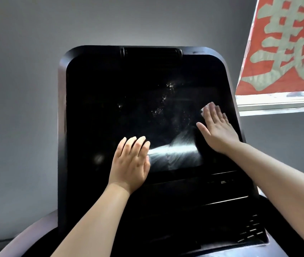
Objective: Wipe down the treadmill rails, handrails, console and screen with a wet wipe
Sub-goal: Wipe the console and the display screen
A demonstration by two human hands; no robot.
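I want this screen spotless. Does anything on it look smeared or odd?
Yes. The black glossy treadmill screen shows streaky white smears low down between the hands, plus pale specks near its middle. Nothing looks cracked.

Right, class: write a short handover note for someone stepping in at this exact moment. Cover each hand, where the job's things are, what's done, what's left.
Left hand: flat, fingers straight, resting on the lower-left of the glossy black treadmill screen.
Right hand: flat, pressing the white wet wipe against the screen's right edge.
Done: wet streaks show low centre.
Left: specks remain on the upper middle; black console below looks unwiped. Rails and handrails cannot be judged here.
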